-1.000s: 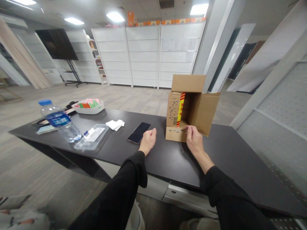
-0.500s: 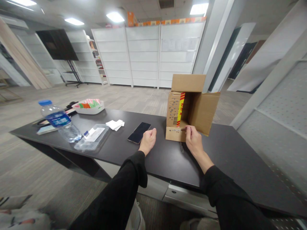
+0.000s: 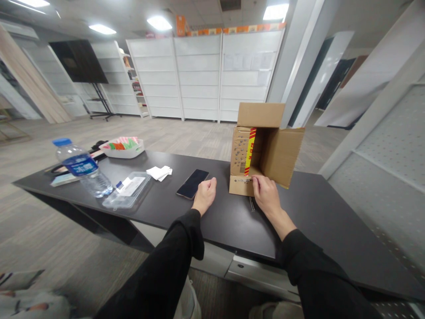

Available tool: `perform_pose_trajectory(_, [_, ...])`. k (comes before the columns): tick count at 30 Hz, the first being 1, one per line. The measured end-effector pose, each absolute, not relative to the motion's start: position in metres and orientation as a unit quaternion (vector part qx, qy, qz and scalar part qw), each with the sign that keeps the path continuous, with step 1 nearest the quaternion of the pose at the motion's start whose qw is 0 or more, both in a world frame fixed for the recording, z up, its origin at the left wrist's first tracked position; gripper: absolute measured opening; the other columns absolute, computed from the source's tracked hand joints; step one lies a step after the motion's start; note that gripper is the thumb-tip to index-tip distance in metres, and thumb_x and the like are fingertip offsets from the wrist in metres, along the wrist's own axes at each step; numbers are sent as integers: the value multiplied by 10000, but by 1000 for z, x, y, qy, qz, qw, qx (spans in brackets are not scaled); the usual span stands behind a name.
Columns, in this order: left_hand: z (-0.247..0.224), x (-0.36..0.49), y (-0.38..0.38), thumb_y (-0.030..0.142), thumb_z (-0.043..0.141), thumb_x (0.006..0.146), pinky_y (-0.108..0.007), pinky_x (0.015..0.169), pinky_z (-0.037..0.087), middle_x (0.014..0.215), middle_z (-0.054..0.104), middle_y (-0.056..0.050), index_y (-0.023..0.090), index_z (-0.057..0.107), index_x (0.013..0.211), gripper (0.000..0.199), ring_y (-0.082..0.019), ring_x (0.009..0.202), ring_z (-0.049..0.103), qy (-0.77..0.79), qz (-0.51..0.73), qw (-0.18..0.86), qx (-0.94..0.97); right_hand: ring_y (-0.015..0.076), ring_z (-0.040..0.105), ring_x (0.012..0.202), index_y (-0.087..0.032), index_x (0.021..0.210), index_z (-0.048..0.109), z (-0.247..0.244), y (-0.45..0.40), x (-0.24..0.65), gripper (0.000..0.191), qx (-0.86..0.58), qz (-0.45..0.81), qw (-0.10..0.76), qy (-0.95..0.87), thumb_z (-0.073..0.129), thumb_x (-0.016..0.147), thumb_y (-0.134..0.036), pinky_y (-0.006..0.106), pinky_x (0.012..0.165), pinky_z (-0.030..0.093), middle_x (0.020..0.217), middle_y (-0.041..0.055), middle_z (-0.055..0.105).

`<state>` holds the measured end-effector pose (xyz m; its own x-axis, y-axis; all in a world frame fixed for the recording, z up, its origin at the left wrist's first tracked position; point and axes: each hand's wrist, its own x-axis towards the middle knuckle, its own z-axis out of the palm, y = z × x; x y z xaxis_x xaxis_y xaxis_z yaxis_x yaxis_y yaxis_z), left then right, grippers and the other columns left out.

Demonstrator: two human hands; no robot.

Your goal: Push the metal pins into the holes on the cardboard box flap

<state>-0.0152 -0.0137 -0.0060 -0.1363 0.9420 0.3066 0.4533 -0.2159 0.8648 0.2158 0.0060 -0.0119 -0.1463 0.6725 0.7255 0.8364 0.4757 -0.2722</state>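
An open cardboard box [image 3: 241,153] lies on its side on the dark desk, its opening facing me and its flaps spread. Small grey spots, too small to identify, dot the left flap and line the lower flap [image 3: 241,188]. My right hand [image 3: 266,195] is closed at that lower flap, fingertips at its upper edge; anything pinched there is hidden. My left hand [image 3: 205,195] rests as a fist beside a black phone [image 3: 192,184], and the inside of the fist does not show. Just under the box, by my right hand, lies a thin metal item [image 3: 252,204].
To the left are a tilted water bottle [image 3: 81,166], a clear plastic case [image 3: 129,195], white paper pieces [image 3: 160,173] and a white basket [image 3: 124,153] with colourful contents. The desk [image 3: 226,221] has a drawer beneath. White shelving [image 3: 199,75] stands behind.
My right hand has shifted slightly left along the lower flap, its fingers now lower and more curled over. My left hand, the phone and the box have stayed put.
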Motion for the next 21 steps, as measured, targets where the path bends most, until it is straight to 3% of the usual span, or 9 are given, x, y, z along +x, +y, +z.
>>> perform_pose_trajectory(21, [-5, -15, -14, 521, 347, 908, -286, 545, 163, 558, 204, 48, 215, 198, 588, 468, -89, 553, 212, 574, 490, 253, 605, 253, 591, 900, -189, 953, 645, -16, 8, 217, 318, -524, -123, 369, -757, 359, 1002, -320, 365, 771, 376, 928, 111, 681])
